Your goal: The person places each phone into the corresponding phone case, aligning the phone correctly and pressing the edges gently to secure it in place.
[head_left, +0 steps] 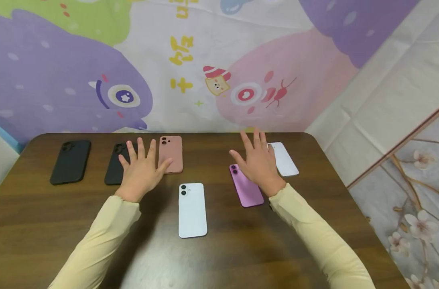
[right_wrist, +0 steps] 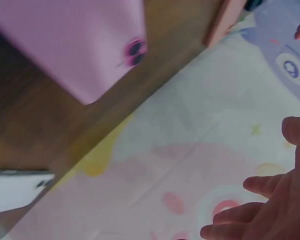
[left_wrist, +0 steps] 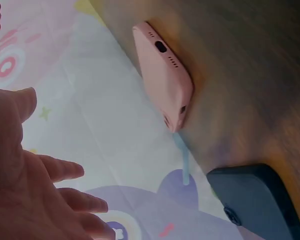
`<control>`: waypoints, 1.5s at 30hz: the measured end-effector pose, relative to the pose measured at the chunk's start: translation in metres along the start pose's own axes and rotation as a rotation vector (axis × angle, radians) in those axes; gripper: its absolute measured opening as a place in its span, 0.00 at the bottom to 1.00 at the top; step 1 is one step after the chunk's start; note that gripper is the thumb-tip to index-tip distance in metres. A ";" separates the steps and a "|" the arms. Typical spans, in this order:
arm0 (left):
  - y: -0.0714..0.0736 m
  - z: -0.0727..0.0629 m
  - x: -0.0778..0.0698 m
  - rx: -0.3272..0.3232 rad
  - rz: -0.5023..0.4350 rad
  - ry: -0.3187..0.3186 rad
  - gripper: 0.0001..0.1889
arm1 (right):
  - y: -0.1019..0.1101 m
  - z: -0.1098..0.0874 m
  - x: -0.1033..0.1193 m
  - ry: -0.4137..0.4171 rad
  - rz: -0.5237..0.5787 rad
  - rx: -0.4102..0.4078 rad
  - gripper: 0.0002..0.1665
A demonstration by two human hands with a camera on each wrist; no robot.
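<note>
My left hand (head_left: 140, 172), fingers spread, hovers over the table between a black phone (head_left: 113, 168) and a pink phone (head_left: 173, 154), overlapping both in the head view. The left wrist view shows the pink phone (left_wrist: 165, 75) and the black phone (left_wrist: 255, 200) apart from its fingers. Also spread and holding nothing, my right hand (head_left: 261, 166) is above a purple phone (head_left: 249, 190) and beside a white phone (head_left: 284, 160). In the right wrist view the purple phone (right_wrist: 90, 45) lies away from the fingers. Another white phone (head_left: 192, 210) lies nearer, between the two arms.
A second black phone (head_left: 70, 162) lies at the far left of the brown wooden table (head_left: 219, 257). Behind the table's back edge hangs a cartoon-printed cloth (head_left: 161, 100). A flower-patterned cloth (head_left: 403, 188) is at the right.
</note>
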State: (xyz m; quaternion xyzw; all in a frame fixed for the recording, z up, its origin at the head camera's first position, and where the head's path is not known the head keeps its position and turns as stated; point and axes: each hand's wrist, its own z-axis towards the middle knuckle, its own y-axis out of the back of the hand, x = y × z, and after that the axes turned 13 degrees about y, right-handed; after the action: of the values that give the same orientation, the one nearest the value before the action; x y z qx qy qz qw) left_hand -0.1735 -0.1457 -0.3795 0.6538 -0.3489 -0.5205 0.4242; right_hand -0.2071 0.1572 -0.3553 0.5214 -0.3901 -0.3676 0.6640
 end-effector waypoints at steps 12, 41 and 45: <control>-0.007 0.009 0.006 0.015 0.004 0.022 0.43 | -0.011 -0.007 -0.049 -0.089 -0.016 0.010 0.41; -0.036 0.046 0.001 0.056 -0.012 0.030 0.37 | -0.044 -0.009 -0.131 -0.251 -0.048 0.074 0.33; -0.039 0.050 0.000 0.043 0.003 0.020 0.36 | -0.042 -0.009 -0.139 -0.313 -0.002 0.143 0.34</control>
State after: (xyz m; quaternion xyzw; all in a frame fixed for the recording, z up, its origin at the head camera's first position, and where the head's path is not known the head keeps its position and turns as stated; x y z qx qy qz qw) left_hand -0.2214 -0.1397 -0.4200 0.6674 -0.3569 -0.5056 0.4142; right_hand -0.2617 0.2778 -0.4168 0.5041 -0.5133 -0.4163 0.5559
